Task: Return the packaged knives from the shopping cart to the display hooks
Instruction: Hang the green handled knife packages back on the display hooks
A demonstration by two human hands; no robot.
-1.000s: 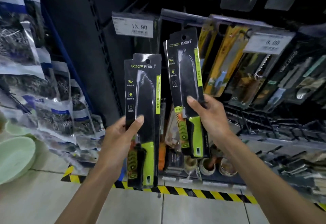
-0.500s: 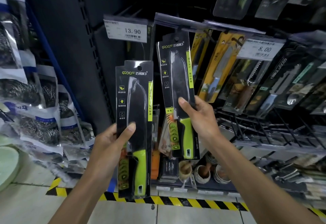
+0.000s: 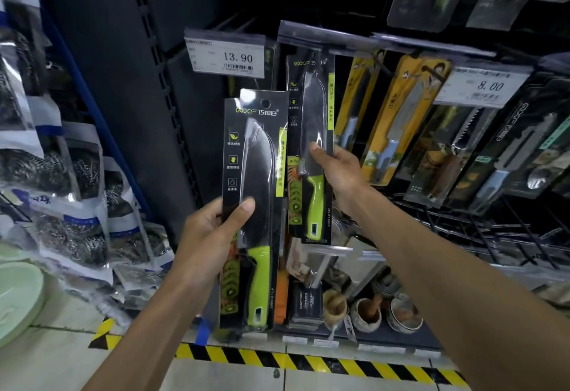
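I hold two black carded knife packs with green handles. My left hand [image 3: 212, 236] grips the nearer knife pack [image 3: 256, 181] at mid-height, thumb across its front, held upright in front of the shelf. My right hand [image 3: 336, 171] grips the second knife pack [image 3: 310, 131] higher and further back, its top edge tucked under the clear price rail [image 3: 327, 37] where the display hook sits. The hook itself is hidden behind the pack and rail. The shopping cart is out of view.
A 13.90 price tag [image 3: 226, 53] hangs left of the raised pack, an 8.00 tag [image 3: 484, 87] to the right. Yellow and black knife packs [image 3: 401, 119] hang on neighbouring hooks. Bags of steel scourers [image 3: 71, 205] hang left. Small jars [image 3: 367, 313] stand on the bottom shelf above hazard floor tape [image 3: 308, 360].
My right hand has carried its pack up and back toward the hook under the rail. My left hand has kept its pack upright, shifting slightly toward the shelf.
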